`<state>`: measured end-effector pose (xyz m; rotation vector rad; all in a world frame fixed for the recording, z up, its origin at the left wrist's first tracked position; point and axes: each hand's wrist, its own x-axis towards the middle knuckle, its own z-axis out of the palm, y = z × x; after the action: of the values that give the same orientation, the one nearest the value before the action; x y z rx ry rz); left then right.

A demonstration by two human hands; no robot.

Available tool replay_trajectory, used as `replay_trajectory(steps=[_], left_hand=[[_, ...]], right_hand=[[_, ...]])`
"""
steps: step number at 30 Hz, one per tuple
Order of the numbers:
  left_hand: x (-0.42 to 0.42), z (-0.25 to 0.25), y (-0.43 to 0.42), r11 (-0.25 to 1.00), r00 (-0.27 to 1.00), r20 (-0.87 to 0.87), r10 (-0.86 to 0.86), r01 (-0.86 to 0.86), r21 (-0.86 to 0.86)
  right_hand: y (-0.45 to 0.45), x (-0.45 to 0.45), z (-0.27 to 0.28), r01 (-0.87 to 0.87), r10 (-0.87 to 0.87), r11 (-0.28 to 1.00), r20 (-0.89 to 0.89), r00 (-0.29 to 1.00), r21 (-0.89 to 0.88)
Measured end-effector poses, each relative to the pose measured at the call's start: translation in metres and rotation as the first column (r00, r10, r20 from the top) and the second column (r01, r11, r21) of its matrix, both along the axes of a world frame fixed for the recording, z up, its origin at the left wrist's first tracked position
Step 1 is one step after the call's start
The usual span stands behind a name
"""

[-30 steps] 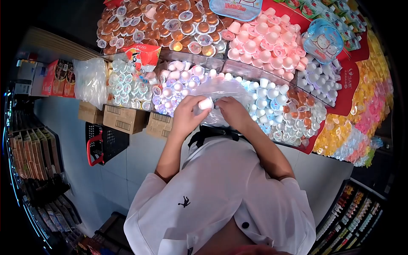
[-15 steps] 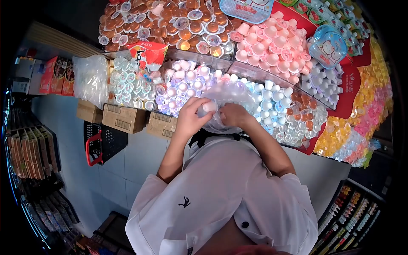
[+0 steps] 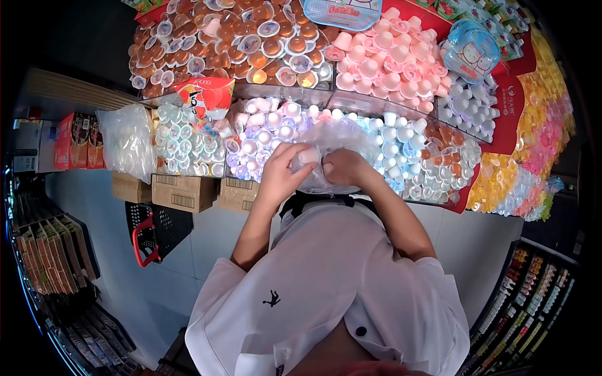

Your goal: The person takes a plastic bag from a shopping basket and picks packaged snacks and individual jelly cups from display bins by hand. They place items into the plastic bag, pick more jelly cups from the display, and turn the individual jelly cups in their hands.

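Observation:
A small pale jelly cup (image 3: 306, 158) is pinched in the fingers of my left hand (image 3: 282, 172), in front of my chest. Right beside it, my right hand (image 3: 346, 169) has its fingers closed on the gathered edge of a clear plastic bag (image 3: 342, 133). The bag spreads above and below both hands, and its contents are hard to make out. Just beyond the hands lie purple-and-white jelly cups (image 3: 266, 131) and blue-and-white jelly cups (image 3: 394, 135) in display bins.
Farther back are bins of amber jelly cups (image 3: 269, 47) and pink jelly cups (image 3: 392, 56). A red packet (image 3: 205, 97) and a roll of clear bags (image 3: 128, 143) lie at left. Cardboard boxes (image 3: 183, 192) and a black basket with a red handle (image 3: 160, 229) are below.
My view has turned slightly, so the bins sit farther left and the basket lower. Both hands keep nearly the same pose, with the cup and bag still held.

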<state>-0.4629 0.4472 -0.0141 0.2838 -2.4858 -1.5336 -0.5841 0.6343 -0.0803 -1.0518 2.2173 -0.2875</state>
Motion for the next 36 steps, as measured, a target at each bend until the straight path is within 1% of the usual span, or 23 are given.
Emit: replay_trajectory(steps=[1, 3, 6, 9, 12, 13, 15, 16, 19, 20, 21, 23, 24, 26, 27, 28, 29, 30, 33, 34, 36], left_hand=[[0.0, 0.0, -0.001, 1.0, 1.0, -0.001, -0.01, 0.01, 0.007], [-0.003, 0.001, -0.004, 0.999, 1.0, -0.006, -0.03, 0.03, 0.021], [-0.004, 0.002, -0.006, 0.998, 0.999, -0.005, -0.048, 0.048, 0.041], [-0.006, -0.002, -0.006, 0.994, 0.997, 0.002, -0.083, 0.083, 0.065], [-0.009, 0.001, -0.004, 0.987, 0.99, 0.005, -0.144, 0.143, 0.073], [-0.01, 0.003, -0.002, 0.985, 0.987, -0.001, -0.158, 0.158, 0.064], [-0.011, 0.006, 0.004, 0.982, 0.983, -0.011, -0.184, 0.185, 0.044], [-0.012, 0.004, 0.007, 0.976, 0.98, -0.02, -0.197, 0.198, 0.093], [-0.014, -0.004, 0.022, 0.942, 0.974, -0.063, -0.216, 0.225, 0.251], [-0.014, -0.007, 0.031, 0.921, 0.974, -0.08, -0.213, 0.228, 0.315], [-0.013, -0.007, 0.039, 0.897, 0.973, -0.096, -0.209, 0.23, 0.378], [-0.018, -0.004, 0.051, 0.898, 0.961, -0.08, -0.264, 0.275, 0.344], [-0.019, -0.002, 0.058, 0.898, 0.955, -0.07, -0.289, 0.295, 0.327], [-0.024, 0.003, 0.077, 0.844, 0.962, -0.011, -0.274, 0.246, 0.477], [-0.026, 0.005, 0.086, 0.81, 0.963, 0.02, -0.267, 0.213, 0.546], [-0.029, 0.007, 0.093, 0.691, 0.958, 0.019, -0.285, 0.192, 0.697], [-0.032, 0.009, 0.099, 0.546, 0.953, 0.014, -0.301, 0.16, 0.822], [-0.034, 0.01, 0.106, 0.382, 0.949, 0.007, -0.315, 0.12, 0.916], [-0.036, 0.001, 0.131, 0.08, 0.934, -0.01, -0.356, 0.041, 0.996], [-0.036, 0.0, 0.139, -0.019, 0.929, -0.053, -0.367, 0.05, 0.999], [-0.035, 0.0, 0.156, -0.083, 0.932, -0.046, -0.36, 0.017, 0.996]], right_hand=[[0.006, 0.003, 0.005, 0.057, -0.064, 0.99, -0.047, 0.997, -0.126], [0.021, 0.01, 0.022, 0.147, -0.205, 0.915, -0.119, 0.972, -0.376], [0.028, 0.018, 0.034, 0.315, -0.374, 0.808, -0.02, 0.927, -0.499], [0.028, 0.028, 0.073, 0.582, -0.561, 0.698, 0.187, 0.806, -0.417], [0.043, 0.036, 0.069, 0.571, -0.564, 0.611, 0.205, 0.8, -0.549], [0.047, 0.039, 0.061, 0.63, -0.536, 0.488, 0.362, 0.762, -0.604], [0.056, 0.047, 0.044, 0.741, -0.395, 0.217, 0.637, 0.662, -0.635], [0.062, 0.05, 0.043, 0.818, -0.301, 0.154, 0.763, 0.573, -0.554], [0.075, 0.052, 0.049, 0.91, -0.163, -0.039, 0.901, 0.401, -0.412], [0.078, 0.051, 0.049, 0.88, -0.195, -0.074, 0.872, 0.448, -0.469], [0.083, 0.049, 0.049, 0.87, -0.182, -0.058, 0.862, 0.473, -0.49], [0.097, 0.045, 0.051, 0.847, -0.157, -0.023, 0.839, 0.521, -0.53], [0.104, 0.043, 0.051, 0.867, -0.147, -0.006, 0.858, 0.493, -0.499], [0.117, 0.039, 0.049, 0.898, -0.126, 0.032, 0.889, 0.44, -0.44], [0.123, 0.037, 0.056, 0.93, -0.001, -0.013, 0.93, 0.367, -0.367], [0.128, 0.035, 0.067, 0.957, 0.128, -0.046, 0.948, 0.29, -0.286], [0.134, 0.033, 0.074, 0.978, 0.258, -0.065, 0.943, 0.209, -0.199], [0.141, 0.031, 0.076, 0.983, 0.323, -0.049, 0.929, 0.183, -0.176], [0.157, 0.027, 0.075, 0.999, 0.475, -0.034, 0.88, -0.015, 0.035], [0.162, 0.025, 0.077, 0.998, 0.481, -0.011, 0.875, -0.049, 0.062], [0.172, 0.024, 0.064, 0.998, 0.497, 0.027, 0.865, -0.065, 0.06]])
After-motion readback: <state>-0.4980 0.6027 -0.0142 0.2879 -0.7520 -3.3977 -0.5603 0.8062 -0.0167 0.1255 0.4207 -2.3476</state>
